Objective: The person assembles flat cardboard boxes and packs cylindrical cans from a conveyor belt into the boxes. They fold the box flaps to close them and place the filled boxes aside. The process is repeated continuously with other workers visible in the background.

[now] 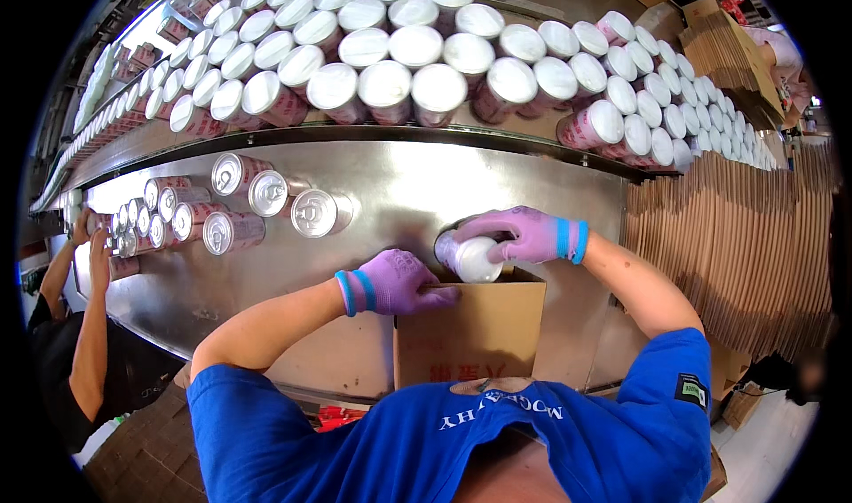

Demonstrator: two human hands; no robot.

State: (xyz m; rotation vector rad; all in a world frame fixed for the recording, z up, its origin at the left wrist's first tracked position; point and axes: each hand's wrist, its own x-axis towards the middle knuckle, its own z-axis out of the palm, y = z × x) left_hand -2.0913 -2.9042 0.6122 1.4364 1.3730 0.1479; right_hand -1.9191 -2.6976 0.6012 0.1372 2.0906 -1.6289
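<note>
My right hand [526,233], in a purple knit glove with a blue cuff, grips a printed can with a white lid [479,260]. The can tilts with its lid towards me, at the far rim of an upright cardboard carton [469,330]. At the carton's near left corner, my gloved left hand [405,284] holds the top edge, its thumb lying along the near side. The carton's inside is mostly hidden from this angle. To the left, several cans with bare pull-tab ends [314,214] stand on the metal table [373,170].
Beyond the metal rail, many white-lidded cans [416,47] crowd a conveyor [506,130]. Flattened cardboard cartons [725,250] are stacked on the right. A co-worker's hands [93,233] handle a can at far left; another person [779,57] stands at upper right.
</note>
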